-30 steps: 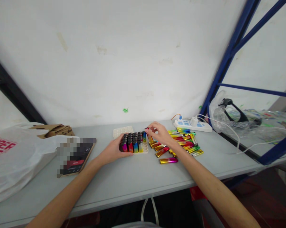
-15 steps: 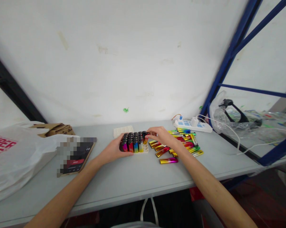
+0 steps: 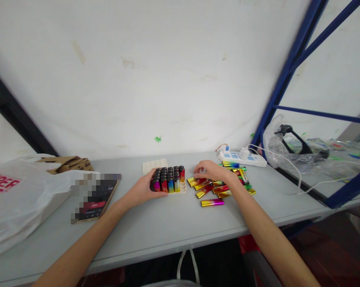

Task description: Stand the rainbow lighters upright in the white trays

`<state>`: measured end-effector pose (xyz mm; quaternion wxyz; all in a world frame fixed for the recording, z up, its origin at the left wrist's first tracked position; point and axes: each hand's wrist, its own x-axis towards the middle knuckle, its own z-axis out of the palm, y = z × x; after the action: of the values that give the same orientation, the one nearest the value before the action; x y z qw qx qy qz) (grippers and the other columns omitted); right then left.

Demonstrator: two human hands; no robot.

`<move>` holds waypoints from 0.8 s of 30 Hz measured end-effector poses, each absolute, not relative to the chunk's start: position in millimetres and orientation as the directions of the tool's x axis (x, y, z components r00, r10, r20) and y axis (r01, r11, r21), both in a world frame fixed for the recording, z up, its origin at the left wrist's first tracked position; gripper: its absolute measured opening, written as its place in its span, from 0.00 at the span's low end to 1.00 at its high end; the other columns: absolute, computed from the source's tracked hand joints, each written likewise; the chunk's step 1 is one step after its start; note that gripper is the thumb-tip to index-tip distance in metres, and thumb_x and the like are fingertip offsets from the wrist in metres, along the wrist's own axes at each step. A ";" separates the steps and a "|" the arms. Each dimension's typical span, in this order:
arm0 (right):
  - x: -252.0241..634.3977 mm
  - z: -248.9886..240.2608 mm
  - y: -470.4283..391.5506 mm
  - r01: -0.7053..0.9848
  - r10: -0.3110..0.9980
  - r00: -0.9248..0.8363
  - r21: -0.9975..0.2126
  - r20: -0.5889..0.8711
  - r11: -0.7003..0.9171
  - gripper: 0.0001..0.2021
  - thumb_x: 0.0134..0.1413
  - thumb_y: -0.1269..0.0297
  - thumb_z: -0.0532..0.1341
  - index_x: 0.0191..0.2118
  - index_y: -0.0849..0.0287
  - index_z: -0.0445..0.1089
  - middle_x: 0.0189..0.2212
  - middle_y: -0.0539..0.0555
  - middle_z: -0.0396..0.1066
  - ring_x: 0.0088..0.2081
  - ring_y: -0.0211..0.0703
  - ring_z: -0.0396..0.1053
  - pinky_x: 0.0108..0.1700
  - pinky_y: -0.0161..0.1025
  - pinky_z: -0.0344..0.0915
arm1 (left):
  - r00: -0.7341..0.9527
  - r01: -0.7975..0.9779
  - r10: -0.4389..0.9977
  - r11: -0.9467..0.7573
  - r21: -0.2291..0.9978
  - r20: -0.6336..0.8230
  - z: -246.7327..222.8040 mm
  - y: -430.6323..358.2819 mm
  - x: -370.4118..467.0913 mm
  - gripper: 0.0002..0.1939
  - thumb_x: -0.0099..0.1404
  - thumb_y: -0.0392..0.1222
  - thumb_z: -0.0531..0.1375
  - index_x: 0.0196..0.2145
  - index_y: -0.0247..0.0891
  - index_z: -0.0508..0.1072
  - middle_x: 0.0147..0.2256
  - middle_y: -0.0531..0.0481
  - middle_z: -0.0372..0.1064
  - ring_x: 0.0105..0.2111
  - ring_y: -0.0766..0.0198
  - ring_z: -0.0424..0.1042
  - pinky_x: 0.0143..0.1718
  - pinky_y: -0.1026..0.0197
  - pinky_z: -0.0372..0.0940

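Several lighters with black tops and shiny coloured bodies stand upright in rows in a white tray. My left hand is wrapped round the left side of this block, thumb along the front. Some holes at the tray's right front hold no lighter. To the right, more metallic lighters lie in a loose pile. Above the pile's left edge hovers my right hand, its fingers bent and apart, with nothing visible in them. One gold and purple lighter lies nearest the table's front edge.
A second white tray lies behind the block. At the back right is a power strip with plugs and cables, beside a blue rack post. A phone-like screen, partly pixelated, and a white plastic bag are on the left.
My right hand has let go of a lighter at the tray's right column and moved right, over the pile. A red lighter now stands there upright. My left hand stays put.
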<state>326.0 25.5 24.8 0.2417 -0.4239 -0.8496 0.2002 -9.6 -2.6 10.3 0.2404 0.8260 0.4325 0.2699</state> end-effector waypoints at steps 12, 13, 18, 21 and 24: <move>340.6 13.0 34.0 0.673 0.852 -0.457 -0.526 0.256 0.519 0.09 0.60 0.60 0.64 0.43 0.58 0.73 0.35 0.54 0.76 0.34 0.44 0.71 0.40 0.39 0.64 | 0.484 0.574 0.841 -0.515 0.637 0.244 11.7 -4.0 -9.2 0.44 0.53 0.56 0.72 0.62 0.39 0.61 0.57 0.41 0.72 0.54 0.44 0.73 0.56 0.47 0.68; 339.8 14.2 33.8 0.654 0.849 -0.437 -0.543 0.297 0.527 0.10 0.60 0.59 0.64 0.43 0.58 0.72 0.34 0.53 0.76 0.34 0.44 0.71 0.40 0.39 0.64 | 0.486 0.573 0.839 -0.517 0.637 0.244 11.8 -4.0 -9.1 0.44 0.53 0.56 0.71 0.61 0.39 0.61 0.57 0.41 0.72 0.55 0.44 0.73 0.56 0.47 0.68; 325.5 19.8 34.4 0.490 0.855 -0.320 -0.700 0.409 0.519 0.15 0.56 0.52 0.66 0.42 0.59 0.74 0.32 0.51 0.73 0.33 0.42 0.68 0.38 0.39 0.64 | 0.486 0.567 0.840 -0.514 0.644 0.243 11.8 -3.8 -9.0 0.44 0.52 0.55 0.71 0.61 0.39 0.61 0.56 0.42 0.72 0.54 0.44 0.73 0.55 0.48 0.68; 310.7 19.7 33.3 0.296 0.882 -0.239 -0.834 0.407 0.465 0.18 0.56 0.47 0.65 0.39 0.59 0.74 0.32 0.51 0.72 0.34 0.41 0.67 0.38 0.38 0.64 | 0.476 0.568 0.847 -0.502 0.653 0.237 10.7 -3.0 -9.2 0.43 0.51 0.55 0.72 0.60 0.39 0.63 0.55 0.43 0.73 0.52 0.45 0.74 0.54 0.48 0.69; 297.8 19.1 28.5 0.078 0.909 -0.209 -0.920 0.361 0.384 0.19 0.56 0.45 0.65 0.37 0.58 0.71 0.35 0.52 0.73 0.38 0.41 0.69 0.41 0.38 0.66 | 0.479 0.561 0.843 -0.509 0.652 0.246 8.9 -1.9 -9.9 0.41 0.51 0.55 0.72 0.58 0.39 0.64 0.53 0.43 0.74 0.51 0.45 0.74 0.53 0.48 0.70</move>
<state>297.8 28.5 19.1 0.5058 -0.3738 -0.6603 0.4104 -9.9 -1.9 8.9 0.2512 0.8224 0.4268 0.2801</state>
